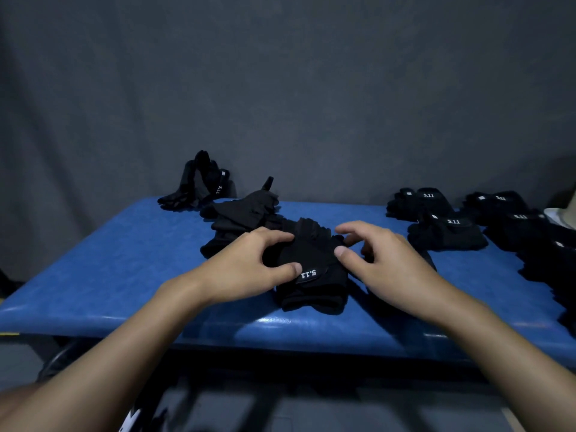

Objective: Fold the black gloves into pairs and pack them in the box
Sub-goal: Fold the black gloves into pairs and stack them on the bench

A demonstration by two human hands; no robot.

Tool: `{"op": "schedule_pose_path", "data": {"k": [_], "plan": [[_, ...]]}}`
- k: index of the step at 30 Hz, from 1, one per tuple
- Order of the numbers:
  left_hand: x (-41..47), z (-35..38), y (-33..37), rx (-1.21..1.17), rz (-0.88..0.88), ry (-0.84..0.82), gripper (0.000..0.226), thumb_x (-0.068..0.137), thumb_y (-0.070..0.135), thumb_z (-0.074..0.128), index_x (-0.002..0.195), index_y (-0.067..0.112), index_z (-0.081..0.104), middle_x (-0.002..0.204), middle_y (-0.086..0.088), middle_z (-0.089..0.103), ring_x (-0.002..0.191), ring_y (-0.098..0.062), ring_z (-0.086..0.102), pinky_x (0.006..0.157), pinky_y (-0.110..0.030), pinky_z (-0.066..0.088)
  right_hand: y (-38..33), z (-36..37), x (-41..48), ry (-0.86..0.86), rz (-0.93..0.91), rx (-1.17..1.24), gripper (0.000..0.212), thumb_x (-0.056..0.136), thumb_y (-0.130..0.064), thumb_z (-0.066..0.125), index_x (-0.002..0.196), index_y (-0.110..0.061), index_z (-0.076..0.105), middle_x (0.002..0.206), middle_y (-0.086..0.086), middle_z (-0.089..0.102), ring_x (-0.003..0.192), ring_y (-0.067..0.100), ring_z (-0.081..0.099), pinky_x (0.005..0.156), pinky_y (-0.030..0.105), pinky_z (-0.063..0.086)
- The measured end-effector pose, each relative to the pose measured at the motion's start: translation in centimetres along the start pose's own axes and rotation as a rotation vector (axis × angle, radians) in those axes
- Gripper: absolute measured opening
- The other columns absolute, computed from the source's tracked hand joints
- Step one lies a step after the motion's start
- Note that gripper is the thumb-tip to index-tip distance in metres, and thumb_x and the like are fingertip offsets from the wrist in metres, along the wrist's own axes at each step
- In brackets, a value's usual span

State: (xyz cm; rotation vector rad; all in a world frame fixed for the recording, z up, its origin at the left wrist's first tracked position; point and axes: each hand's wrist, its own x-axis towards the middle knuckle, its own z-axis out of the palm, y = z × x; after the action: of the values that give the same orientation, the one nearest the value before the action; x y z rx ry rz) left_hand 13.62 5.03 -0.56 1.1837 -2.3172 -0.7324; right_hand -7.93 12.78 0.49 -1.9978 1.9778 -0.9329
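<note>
A folded glove pair [314, 275] lies mid-frame on the blue table [109, 260]. The left hand [249, 263] grips it, thumb by the white label, fingers curled on top. The right hand [389, 260] touches its right side with the thumb; whether its curled fingers pinch it, I cannot tell. Loose gloves [243, 216] lie just behind. Folded pairs [445, 232] sit at the right.

— From where does your single view look?
— From your head, wide-angle, facing forward and down across the blue worktop [124, 260]. It sits close: your left hand [249, 263] and right hand [383, 260] land mid-frame, and a grey backdrop [280, 73] fills the top.
</note>
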Motion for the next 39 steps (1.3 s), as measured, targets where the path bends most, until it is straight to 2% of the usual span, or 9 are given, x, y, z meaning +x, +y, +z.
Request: {"op": "schedule_pose_path", "data": {"k": [3, 5, 8, 11, 21, 26, 29, 32, 39], "plan": [[-0.4, 0.5, -0.4, 0.053, 0.015, -0.023, 0.06, 0.084, 0.05, 0.07, 0.139, 0.04, 0.049, 0.13, 0.023, 0.051, 0.129, 0.0, 0.042, 0.112, -0.026, 0.036, 0.9, -0.6, 0.1, 0.007, 0.09, -0.199, 0.042, 0.096, -0.045, 0.047, 0.136, -0.035, 0.044, 0.12, -0.012, 0.057, 0.116, 0.015, 0.047, 0.102, 0.042, 0.032], [-0.6, 0.7, -0.5, 0.104, 0.029, -0.034, 0.054, 0.084, 0.054, 0.068, 0.135, 0.044, 0.051, 0.127, 0.024, 0.05, 0.129, -0.001, 0.039, 0.113, -0.033, 0.035, 1.4, -1.0, 0.1, -0.083, 0.186, -0.296, 0.048, 0.097, -0.048, 0.046, 0.142, -0.035, 0.035, 0.129, -0.009, 0.054, 0.127, 0.019, 0.041, 0.103, 0.044, 0.028], [-0.7, 0.6, -0.5, 0.152, 0.034, -0.034, 0.052, 0.083, 0.058, 0.065, 0.132, 0.047, 0.052, 0.127, 0.025, 0.049, 0.129, -0.002, 0.037, 0.114, -0.037, 0.032, 2.0, -0.9, -0.2, -0.238, 0.2, -0.222, 0.058, 0.094, -0.048, 0.053, 0.146, -0.035, 0.03, 0.14, -0.007, 0.049, 0.134, 0.021, 0.04, 0.112, 0.046, 0.03], [-0.9, 0.3, -0.4, 0.169, 0.027, -0.038, 0.058, 0.075, 0.069, 0.061, 0.129, 0.048, 0.053, 0.125, 0.025, 0.049, 0.126, -0.002, 0.039, 0.114, -0.038, 0.032, 2.5, -0.4, -0.1, -0.241, 0.143, -0.167, 0.062, 0.093, -0.044, 0.057, 0.147, -0.032, 0.03, 0.142, -0.007, 0.048, 0.134, 0.018, 0.039, 0.112, 0.044, 0.032], [-1.7, -0.6, -0.5, 0.239, 0.025, -0.041, 0.047, 0.083, 0.06, 0.064, 0.127, 0.046, 0.054, 0.121, 0.026, 0.049, 0.12, 0.003, 0.035, 0.113, -0.037, 0.027, 2.4, 1.6, 2.5, -0.152, 0.039, -0.087, 0.062, 0.096, -0.032, 0.057, 0.151, -0.022, 0.029, 0.15, -0.004, 0.041, 0.14, 0.017, 0.033, 0.115, 0.037, 0.029], [-1.8, -0.9, -0.7, 0.257, 0.026, -0.068, 0.059, 0.071, 0.075, 0.056, 0.124, 0.049, 0.053, 0.118, 0.028, 0.049, 0.117, 0.005, 0.035, 0.111, -0.035, 0.028, 2.4, 1.1, 1.9, 0.009, 0.003, -0.341, 0.043, 0.098, -0.04, 0.047, 0.139, -0.03, 0.041, 0.136, -0.009, 0.05, 0.129, 0.016, 0.039, 0.106, 0.04, 0.025], [-1.7, -1.0, -0.7, 0.275, 0.038, -0.083, 0.07, 0.061, 0.082, 0.042, 0.123, 0.049, 0.053, 0.117, 0.029, 0.049, 0.117, 0.004, 0.036, 0.11, -0.034, 0.028, 2.5, 0.4, 1.9, -0.094, 0.175, -0.353, 0.043, 0.097, -0.046, 0.045, 0.138, -0.033, 0.043, 0.134, -0.006, 0.052, 0.128, 0.022, 0.041, 0.102, 0.046, 0.029], [-1.8, -1.1, -0.8, 0.29, 0.038, -0.088, 0.07, 0.061, 0.083, 0.04, 0.122, 0.051, 0.052, 0.117, 0.03, 0.049, 0.117, 0.004, 0.036, 0.11, -0.033, 0.028, 3.1, 1.1, 2.3, -0.22, 0.161, -0.303, 0.054, 0.098, -0.048, 0.044, 0.148, -0.033, 0.032, 0.15, -0.008, 0.041, 0.139, 0.021, 0.034, 0.11, 0.045, 0.025], [-2.1, -1.2, -0.8, 0.299, 0.037, -0.096, 0.071, 0.063, 0.083, 0.038, 0.125, 0.05, 0.05, 0.117, 0.028, 0.049, 0.116, 0.005, 0.036, 0.109, -0.033, 0.029, 4.1, 3.1, 6.0, -0.16, 0.116, -0.289, 0.055, 0.099, -0.046, 0.042, 0.15, -0.027, 0.032, 0.153, -0.005, 0.037, 0.141, 0.019, 0.032, 0.112, 0.044, 0.024]]}}
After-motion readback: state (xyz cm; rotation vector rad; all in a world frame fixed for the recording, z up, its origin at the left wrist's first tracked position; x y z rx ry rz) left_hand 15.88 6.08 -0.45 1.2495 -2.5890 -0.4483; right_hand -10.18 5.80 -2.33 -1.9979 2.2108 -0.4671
